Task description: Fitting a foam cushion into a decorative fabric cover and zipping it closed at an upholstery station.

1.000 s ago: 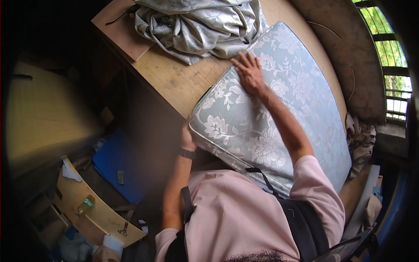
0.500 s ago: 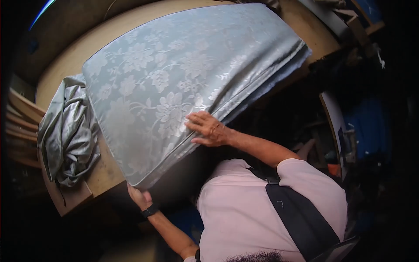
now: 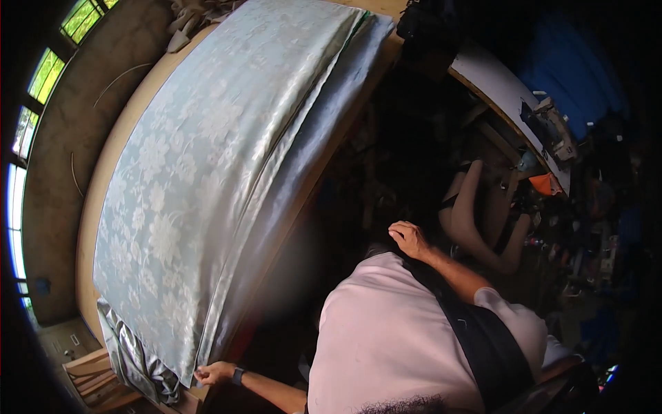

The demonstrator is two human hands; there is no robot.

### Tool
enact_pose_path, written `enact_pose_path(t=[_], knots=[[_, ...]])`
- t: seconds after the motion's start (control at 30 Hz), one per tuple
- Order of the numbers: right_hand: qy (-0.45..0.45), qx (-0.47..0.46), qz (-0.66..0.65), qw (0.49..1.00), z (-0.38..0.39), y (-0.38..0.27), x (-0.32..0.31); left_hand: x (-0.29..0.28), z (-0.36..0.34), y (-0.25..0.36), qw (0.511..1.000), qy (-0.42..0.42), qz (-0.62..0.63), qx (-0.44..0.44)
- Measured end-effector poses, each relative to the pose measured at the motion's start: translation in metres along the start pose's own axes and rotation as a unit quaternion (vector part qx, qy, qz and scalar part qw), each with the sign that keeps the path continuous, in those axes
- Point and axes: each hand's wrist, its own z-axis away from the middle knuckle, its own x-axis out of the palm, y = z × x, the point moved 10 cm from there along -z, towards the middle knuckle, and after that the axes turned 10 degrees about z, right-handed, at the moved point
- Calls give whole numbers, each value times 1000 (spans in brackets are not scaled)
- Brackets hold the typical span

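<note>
A large pale blue fabric cover with a silvery floral pattern and a seamed edge lies spread lengthwise over a wooden table. Beneath its right side, a plainer bluish layer shows along the edge. My left hand, with a dark watch at the wrist, is at the near corner of the cover, its fingers closed on the fabric there. Away from the cloth, my right hand is raised in front of my chest with loosely bent fingers and nothing visible in it.
Crumpled grey-green shiny fabric lies at the table's near left end, beside wooden slats. A sewing machine stands on a white-topped table at the right. Below it is a wooden chair-like frame. A wall with windows runs along the left.
My right hand has come off the cover and moved right, toward my chest. My left hand stays at the near corner. The view has turned, so the cover now runs more up the picture.
</note>
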Motion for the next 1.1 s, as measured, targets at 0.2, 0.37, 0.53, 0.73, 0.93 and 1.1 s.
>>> enact_pose_path(t=[0.2,0.37,0.53,0.73,0.93,1.1], knots=[[-27,82,-112,990,-123,75,-31,124,274,377,802,-485,342,71],[-22,90,-308,947,-279,88,-39,173,380,546,654,-633,392,134],[73,149,-409,897,-376,109,-57,213,420,587,627,-659,404,97],[47,224,-362,904,-398,168,-90,261,462,653,610,-634,457,129],[113,268,-380,878,-476,240,-161,294,494,731,715,-548,313,299],[191,209,-309,908,-589,270,-237,346,509,711,641,-646,371,184]])
